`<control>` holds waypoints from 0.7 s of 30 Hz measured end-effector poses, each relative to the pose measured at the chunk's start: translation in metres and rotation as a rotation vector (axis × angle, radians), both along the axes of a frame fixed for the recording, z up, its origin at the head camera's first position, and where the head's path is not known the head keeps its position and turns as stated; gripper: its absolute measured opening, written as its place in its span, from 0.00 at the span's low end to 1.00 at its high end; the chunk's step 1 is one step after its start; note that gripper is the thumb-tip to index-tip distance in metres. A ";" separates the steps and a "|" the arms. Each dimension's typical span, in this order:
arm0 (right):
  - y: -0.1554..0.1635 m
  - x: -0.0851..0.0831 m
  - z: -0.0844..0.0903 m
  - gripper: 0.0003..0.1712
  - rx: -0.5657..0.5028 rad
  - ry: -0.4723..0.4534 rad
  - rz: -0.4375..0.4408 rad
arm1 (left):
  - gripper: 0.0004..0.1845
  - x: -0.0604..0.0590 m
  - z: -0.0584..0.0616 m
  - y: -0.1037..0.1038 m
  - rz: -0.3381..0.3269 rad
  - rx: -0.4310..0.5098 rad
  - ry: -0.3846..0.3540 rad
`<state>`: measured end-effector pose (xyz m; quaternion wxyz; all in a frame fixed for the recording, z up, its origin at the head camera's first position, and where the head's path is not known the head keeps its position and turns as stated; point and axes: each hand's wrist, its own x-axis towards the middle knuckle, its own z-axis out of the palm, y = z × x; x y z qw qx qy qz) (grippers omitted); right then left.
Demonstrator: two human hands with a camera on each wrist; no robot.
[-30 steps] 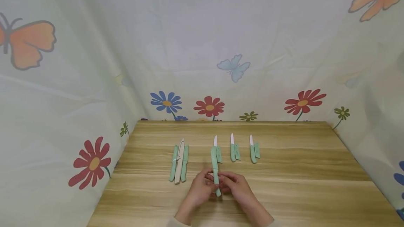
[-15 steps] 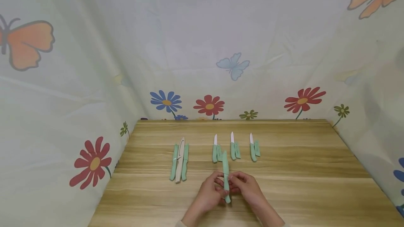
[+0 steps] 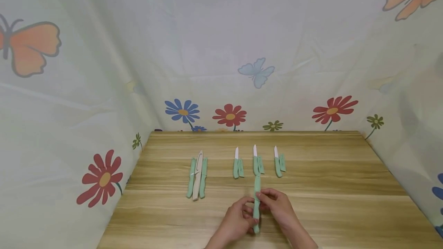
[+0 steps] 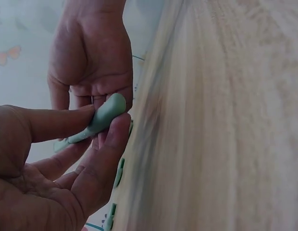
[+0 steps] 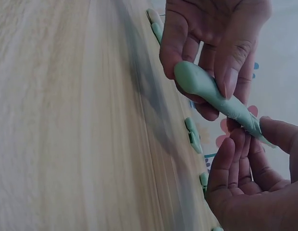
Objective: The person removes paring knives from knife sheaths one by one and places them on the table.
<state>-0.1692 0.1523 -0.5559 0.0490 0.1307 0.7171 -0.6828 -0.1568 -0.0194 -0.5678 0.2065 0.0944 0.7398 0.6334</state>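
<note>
While hidden overhead, thumb (image 5: pixel 234 72) on knife (image 5: pixel 211 94)

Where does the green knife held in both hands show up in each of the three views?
Head: green knife low centre, gripped between left hand and right hand.
Left wrist: its rounded handle end left of centre, between both hands.
Right wrist: upper right, running diagonally.
Shared landmark: the wooden table with the row of small knives.
</note>
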 end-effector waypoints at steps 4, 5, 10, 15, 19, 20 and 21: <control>0.004 0.000 0.001 0.12 -0.035 -0.010 0.018 | 0.24 0.002 -0.001 0.002 -0.005 0.024 -0.016; 0.005 0.000 0.001 0.12 -0.042 -0.012 0.023 | 0.22 0.003 -0.001 0.003 -0.005 0.030 -0.016; 0.006 -0.001 0.002 0.12 -0.065 -0.017 0.031 | 0.15 0.005 -0.001 0.004 0.002 0.036 -0.019; 0.004 -0.001 0.002 0.11 -0.060 -0.023 -0.022 | 0.13 0.005 -0.002 0.004 0.007 0.025 -0.016; 0.003 -0.001 -0.001 0.12 -0.035 -0.025 -0.046 | 0.12 0.005 -0.003 0.006 0.012 0.025 -0.006; 0.004 -0.002 -0.002 0.12 -0.031 -0.025 -0.048 | 0.12 0.005 -0.003 0.006 0.013 0.025 -0.006; 0.004 -0.002 -0.003 0.13 -0.028 -0.026 -0.050 | 0.12 0.005 -0.003 0.006 0.013 0.024 -0.006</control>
